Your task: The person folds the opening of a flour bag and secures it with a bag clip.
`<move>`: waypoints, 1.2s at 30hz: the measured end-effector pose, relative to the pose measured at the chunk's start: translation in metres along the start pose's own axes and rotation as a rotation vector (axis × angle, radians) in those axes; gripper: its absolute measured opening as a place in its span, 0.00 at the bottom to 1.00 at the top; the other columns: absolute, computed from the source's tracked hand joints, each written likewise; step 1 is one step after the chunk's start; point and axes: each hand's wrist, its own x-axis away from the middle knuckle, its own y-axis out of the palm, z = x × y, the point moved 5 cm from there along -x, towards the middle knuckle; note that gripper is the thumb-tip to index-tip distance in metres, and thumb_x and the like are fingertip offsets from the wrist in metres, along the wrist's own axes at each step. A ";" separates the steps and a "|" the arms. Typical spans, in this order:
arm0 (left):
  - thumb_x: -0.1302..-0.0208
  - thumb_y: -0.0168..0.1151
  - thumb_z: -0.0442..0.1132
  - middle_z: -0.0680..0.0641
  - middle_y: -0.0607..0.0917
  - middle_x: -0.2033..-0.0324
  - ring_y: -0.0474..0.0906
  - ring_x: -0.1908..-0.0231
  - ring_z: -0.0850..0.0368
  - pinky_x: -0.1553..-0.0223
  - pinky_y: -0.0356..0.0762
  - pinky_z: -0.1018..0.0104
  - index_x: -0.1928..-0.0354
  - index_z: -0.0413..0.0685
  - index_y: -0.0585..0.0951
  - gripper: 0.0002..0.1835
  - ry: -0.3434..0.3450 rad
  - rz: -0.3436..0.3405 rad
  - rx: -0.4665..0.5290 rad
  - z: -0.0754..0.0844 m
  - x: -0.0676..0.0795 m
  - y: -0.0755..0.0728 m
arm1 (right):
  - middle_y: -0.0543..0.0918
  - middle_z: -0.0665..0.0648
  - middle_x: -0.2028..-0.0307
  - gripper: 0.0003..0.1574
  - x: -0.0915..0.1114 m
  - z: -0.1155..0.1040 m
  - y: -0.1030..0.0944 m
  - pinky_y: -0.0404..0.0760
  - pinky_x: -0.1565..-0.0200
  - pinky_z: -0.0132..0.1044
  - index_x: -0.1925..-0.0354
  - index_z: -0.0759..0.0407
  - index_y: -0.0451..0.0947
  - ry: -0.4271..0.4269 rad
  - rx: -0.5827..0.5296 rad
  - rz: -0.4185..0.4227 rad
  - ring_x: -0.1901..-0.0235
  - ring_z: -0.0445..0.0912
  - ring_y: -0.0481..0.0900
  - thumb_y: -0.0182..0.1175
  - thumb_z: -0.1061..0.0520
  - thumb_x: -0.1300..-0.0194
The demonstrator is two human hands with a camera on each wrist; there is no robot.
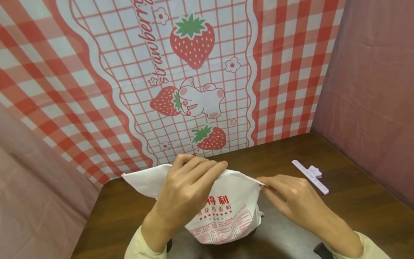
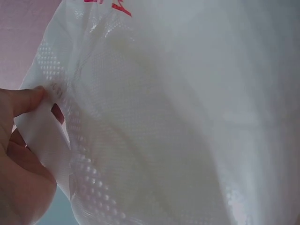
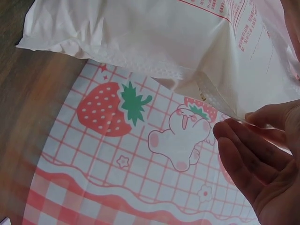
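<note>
A white flour bag (image 1: 223,216) with red printing stands upright at the front of the table. My left hand (image 1: 191,187) grips its top edge near the middle, and the left part of that edge sticks out past the hand as a pointed flap. In the left wrist view, the left hand's thumb (image 2: 30,101) presses on the plastic beside a small slot. At the bag's top right corner, my right hand (image 1: 297,198) pinches the edge between thumb and fingers. The right wrist view shows the pinched edge of the bag (image 3: 215,93) stretched toward those fingertips.
A lilac sealing clip (image 1: 310,176) lies on the dark wooden table (image 1: 275,154), right of the bag and beyond the right hand. Under the bag is a grey surface (image 1: 278,233). A strawberry-print cloth (image 1: 284,72) hangs behind, with pink curtains (image 1: 372,90) at both sides.
</note>
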 end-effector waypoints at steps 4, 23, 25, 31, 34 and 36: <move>0.43 0.55 0.29 0.50 0.84 0.70 0.77 0.72 0.59 0.67 0.68 0.66 0.65 0.42 0.82 0.08 -0.014 -0.003 0.016 0.000 -0.001 -0.001 | 0.80 0.48 0.68 0.17 -0.004 -0.002 -0.001 0.74 0.69 0.25 0.63 0.58 0.80 -0.013 0.011 0.014 0.72 0.37 0.77 0.48 0.51 0.36; 0.43 0.56 0.32 0.50 0.83 0.71 0.78 0.69 0.58 0.66 0.68 0.66 0.68 0.43 0.82 0.06 -0.014 0.021 0.023 0.003 0.002 -0.008 | 0.75 0.48 0.69 0.14 -0.009 -0.007 -0.001 0.69 0.72 0.24 0.69 0.58 0.76 -0.048 -0.008 0.018 0.73 0.37 0.71 0.46 0.53 0.36; 0.43 0.56 0.33 0.50 0.83 0.70 0.78 0.69 0.58 0.66 0.68 0.66 0.68 0.43 0.82 0.06 -0.018 0.020 0.025 0.004 0.002 -0.009 | 0.75 0.48 0.69 0.14 -0.009 -0.007 -0.001 0.69 0.72 0.24 0.69 0.58 0.76 -0.052 -0.013 0.017 0.73 0.37 0.71 0.46 0.53 0.37; 0.44 0.56 0.33 0.50 0.83 0.70 0.78 0.68 0.57 0.65 0.69 0.65 0.68 0.43 0.82 0.06 -0.031 0.019 0.033 0.004 0.004 -0.010 | 0.75 0.48 0.69 0.14 -0.008 -0.007 -0.001 0.69 0.73 0.23 0.70 0.58 0.76 -0.058 -0.016 0.011 0.73 0.36 0.70 0.46 0.53 0.36; 0.44 0.56 0.32 0.49 0.83 0.69 0.78 0.67 0.57 0.65 0.68 0.64 0.68 0.43 0.82 0.06 -0.036 0.022 0.033 0.004 0.006 -0.011 | 0.75 0.47 0.69 0.15 -0.008 -0.007 0.000 0.69 0.73 0.22 0.70 0.58 0.76 -0.058 -0.017 0.006 0.73 0.35 0.70 0.46 0.53 0.36; 0.45 0.56 0.32 0.49 0.83 0.69 0.78 0.67 0.57 0.64 0.68 0.64 0.68 0.44 0.82 0.06 -0.037 0.023 0.032 0.004 0.007 -0.011 | 0.75 0.47 0.69 0.15 -0.008 -0.007 0.001 0.68 0.73 0.22 0.70 0.58 0.76 -0.058 -0.018 0.002 0.73 0.35 0.70 0.46 0.53 0.35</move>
